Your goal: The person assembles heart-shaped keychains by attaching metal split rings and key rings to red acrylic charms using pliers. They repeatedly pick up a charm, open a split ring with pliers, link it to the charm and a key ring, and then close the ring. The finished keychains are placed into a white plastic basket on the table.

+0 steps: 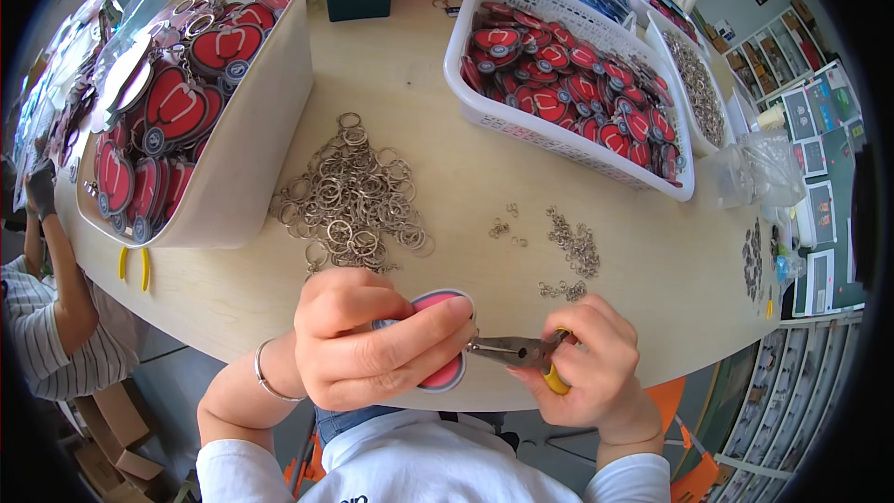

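Observation:
Close to the table's near edge, my left hand (377, 345) pinches a red heart-shaped keychain tag (448, 375) with a pale rim; my fingers cover much of it. My right hand (596, 368) is closed round the yellow handles of a pair of pliers (521, 351). The plier jaws meet the tag's right edge by my left fingertips; any small ring between them is too small to make out. Beyond my left hand lies a heap of metal key rings with chains (349, 191). Small metal links (575, 247) are scattered beyond my right hand.
A tall white bin (270, 121) of red heart tags stands at left, yellow-handled pliers (135, 268) beside it. A white basket (568, 149) at back right holds more tags; another basket (691, 74) holds metal pieces. A co-worker's gloved hand (42, 188) shows far left.

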Demonstrator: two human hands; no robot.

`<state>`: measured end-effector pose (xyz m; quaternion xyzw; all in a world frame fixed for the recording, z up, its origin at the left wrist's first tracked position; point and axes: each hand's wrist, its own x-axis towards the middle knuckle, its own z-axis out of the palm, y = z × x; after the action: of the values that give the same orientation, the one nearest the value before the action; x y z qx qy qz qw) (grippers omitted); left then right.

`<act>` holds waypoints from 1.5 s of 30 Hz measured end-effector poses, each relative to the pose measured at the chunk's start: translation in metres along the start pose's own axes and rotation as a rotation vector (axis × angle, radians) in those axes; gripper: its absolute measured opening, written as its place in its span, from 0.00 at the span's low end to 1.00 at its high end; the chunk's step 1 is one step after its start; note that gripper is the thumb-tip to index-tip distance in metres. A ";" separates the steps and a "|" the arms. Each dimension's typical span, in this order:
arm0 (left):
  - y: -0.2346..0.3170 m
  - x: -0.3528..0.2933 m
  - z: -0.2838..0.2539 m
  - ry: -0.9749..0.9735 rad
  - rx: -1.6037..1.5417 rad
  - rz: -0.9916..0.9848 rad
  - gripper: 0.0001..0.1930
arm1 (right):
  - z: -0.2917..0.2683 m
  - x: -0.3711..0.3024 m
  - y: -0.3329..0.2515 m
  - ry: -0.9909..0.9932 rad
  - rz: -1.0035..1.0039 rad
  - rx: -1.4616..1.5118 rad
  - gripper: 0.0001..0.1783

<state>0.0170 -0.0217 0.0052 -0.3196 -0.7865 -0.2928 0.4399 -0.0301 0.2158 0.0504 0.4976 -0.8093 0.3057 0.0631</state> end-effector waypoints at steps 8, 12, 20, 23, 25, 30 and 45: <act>0.001 0.001 -0.001 0.010 0.082 0.048 0.13 | 0.005 -0.004 0.001 0.014 -0.054 -0.092 0.10; 0.002 0.002 -0.003 0.015 0.114 0.044 0.13 | 0.007 0.000 0.001 0.029 -0.049 -0.133 0.11; -0.001 0.003 0.001 0.068 0.123 0.103 0.13 | -0.002 0.001 -0.003 -0.018 0.005 -0.066 0.13; -0.001 0.002 0.002 0.084 0.142 0.121 0.12 | -0.002 0.000 -0.003 -0.020 -0.008 -0.068 0.13; -0.001 0.002 0.000 0.096 0.155 0.132 0.12 | -0.004 -0.002 -0.003 -0.041 -0.011 -0.062 0.13; 0.000 0.008 -0.002 0.080 0.147 0.114 0.11 | -0.002 -0.005 -0.007 -0.044 0.006 -0.093 0.13; -0.085 0.097 -0.132 -0.487 1.242 -0.600 0.11 | 0.013 -0.031 0.033 0.315 0.245 0.061 0.15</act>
<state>-0.0206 -0.1487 0.1339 0.1618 -0.9369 0.1786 0.2533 -0.0400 0.2432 0.0133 0.3432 -0.8342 0.4096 0.1360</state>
